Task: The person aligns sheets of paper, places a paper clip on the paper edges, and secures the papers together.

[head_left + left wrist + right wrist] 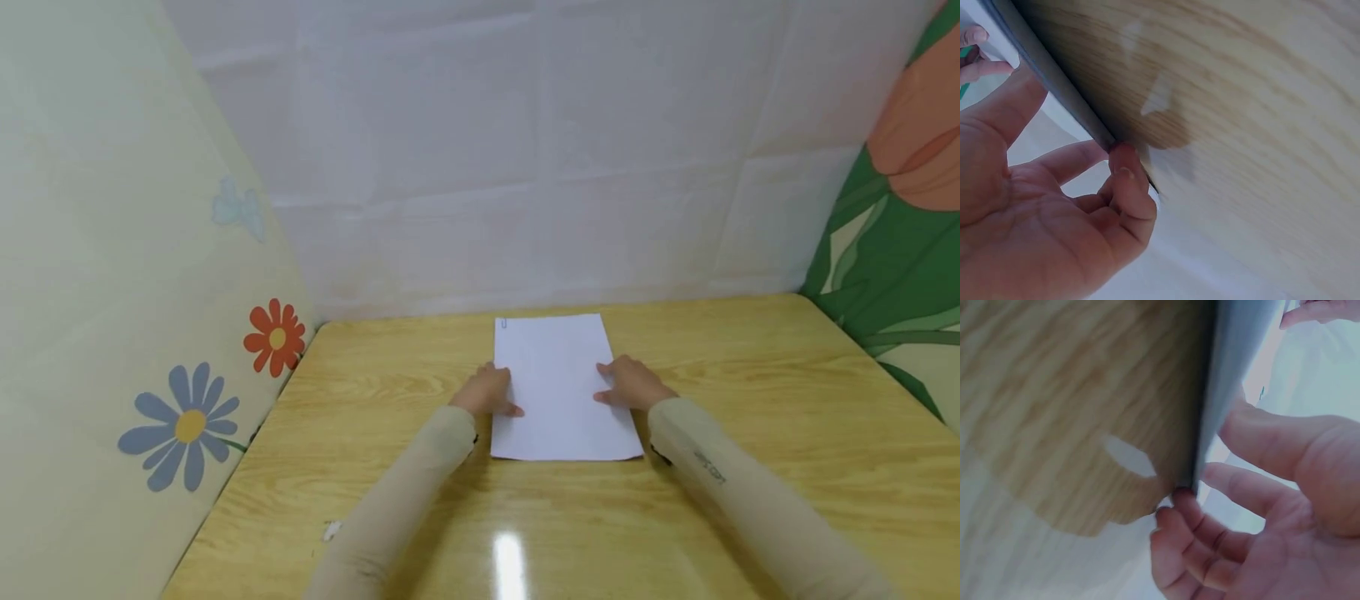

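Observation:
White paper (558, 383) lies lengthwise on the wooden table, its near edge slightly wavy. A small paper clip (504, 323) sits at its far left corner. My left hand (487, 392) holds the left side, thumb on the top face and the other fingers at the edge. On the opposite side, my right hand (633, 383) grips the right edge in the same way. The left wrist view shows the left fingers (1129, 181) curled at the paper's edge. In the right wrist view the right fingers (1182, 531) curl against the edge close to the tabletop.
The wood-grain table (390, 367) runs back to a white sheet (450, 167) hung behind it. A flower-printed panel (75, 333) borders the left, and a green leafy panel (900, 250) the right. A small white mark (332, 530) shows beside the left sleeve.

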Demonstrator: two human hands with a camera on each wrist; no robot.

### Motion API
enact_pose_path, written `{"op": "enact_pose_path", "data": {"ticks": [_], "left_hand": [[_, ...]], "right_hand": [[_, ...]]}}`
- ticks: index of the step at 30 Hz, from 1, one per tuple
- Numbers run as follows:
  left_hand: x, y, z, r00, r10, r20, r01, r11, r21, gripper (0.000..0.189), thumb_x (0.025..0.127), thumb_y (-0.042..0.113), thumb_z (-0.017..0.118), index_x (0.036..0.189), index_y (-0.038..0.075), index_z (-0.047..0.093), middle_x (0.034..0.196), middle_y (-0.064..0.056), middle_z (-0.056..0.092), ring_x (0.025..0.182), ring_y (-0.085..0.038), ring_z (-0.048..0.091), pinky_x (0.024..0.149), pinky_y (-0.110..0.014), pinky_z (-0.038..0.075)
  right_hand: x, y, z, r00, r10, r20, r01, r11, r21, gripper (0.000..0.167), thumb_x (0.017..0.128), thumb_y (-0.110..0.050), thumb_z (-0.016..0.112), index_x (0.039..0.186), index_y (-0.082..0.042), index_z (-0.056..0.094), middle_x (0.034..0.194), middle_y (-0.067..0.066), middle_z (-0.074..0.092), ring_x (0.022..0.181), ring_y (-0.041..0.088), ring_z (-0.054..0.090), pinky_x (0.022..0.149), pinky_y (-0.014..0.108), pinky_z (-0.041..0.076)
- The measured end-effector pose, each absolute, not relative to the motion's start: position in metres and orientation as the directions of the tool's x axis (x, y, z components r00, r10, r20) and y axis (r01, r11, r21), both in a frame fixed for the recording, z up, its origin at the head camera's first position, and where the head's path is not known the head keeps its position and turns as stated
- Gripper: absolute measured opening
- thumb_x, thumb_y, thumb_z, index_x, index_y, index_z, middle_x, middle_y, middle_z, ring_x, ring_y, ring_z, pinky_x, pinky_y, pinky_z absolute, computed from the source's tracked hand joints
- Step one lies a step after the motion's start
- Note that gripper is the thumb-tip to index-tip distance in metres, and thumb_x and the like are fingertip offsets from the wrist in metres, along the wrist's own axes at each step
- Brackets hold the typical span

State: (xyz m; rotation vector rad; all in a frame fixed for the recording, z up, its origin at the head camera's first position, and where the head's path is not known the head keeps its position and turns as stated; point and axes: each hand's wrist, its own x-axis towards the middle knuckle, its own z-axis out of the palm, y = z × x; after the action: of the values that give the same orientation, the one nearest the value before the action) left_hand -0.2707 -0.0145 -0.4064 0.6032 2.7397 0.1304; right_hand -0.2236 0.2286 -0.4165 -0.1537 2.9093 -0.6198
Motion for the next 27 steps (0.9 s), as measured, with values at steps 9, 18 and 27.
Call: {"op": "enact_pose_path", "data": {"ticks": [9,18,27], "left_hand": [[-0.276,-0.018,-0.408,-0.855,0.430,-0.291,0.393,0.902,0.181,0.077,0.080,0.043,0.076,0.139,0.002,0.047,0.139,-0.024,0.044,0.130,-0.038,0.039,0.104,-0.047,0.038],[-0.284,-0.009,-0.412,-0.843,0.461,-0.278,0.395,0.880,0.262,0.068,0.084,0.033,0.075,0.135,-0.003,0.048,0.137,-0.020,0.050,0.129,-0.034,0.044,0.107,-0.042,0.036],[-0.290,-0.003,-0.412,-0.882,0.405,0.240,0.463,0.839,0.285,0.050,0.096,0.032,0.058,0.135,0.001,0.050,0.123,-0.018,0.052,0.111,-0.031,0.048,0.091,-0.041,0.044]], "right_hand": [[-0.224,0.225,-0.411,-0.981,-0.065,-0.184,0.014,0.917,-0.398,0.060,0.090,-0.023,0.069,0.137,0.006,0.045,0.131,0.044,0.034,0.120,0.059,0.033,0.097,0.065,0.034],[-0.229,0.238,-0.413,-0.985,-0.016,-0.170,0.064,0.887,-0.458,0.054,0.088,-0.019,0.070,0.132,0.006,0.051,0.135,0.040,0.036,0.125,0.057,0.031,0.102,0.064,0.028],[-0.229,0.229,-0.403,-0.992,0.014,0.128,-0.048,0.882,-0.468,0.044,0.100,-0.014,0.045,0.137,0.009,0.043,0.134,0.035,0.041,0.123,0.051,0.036,0.101,0.063,0.029]]}}
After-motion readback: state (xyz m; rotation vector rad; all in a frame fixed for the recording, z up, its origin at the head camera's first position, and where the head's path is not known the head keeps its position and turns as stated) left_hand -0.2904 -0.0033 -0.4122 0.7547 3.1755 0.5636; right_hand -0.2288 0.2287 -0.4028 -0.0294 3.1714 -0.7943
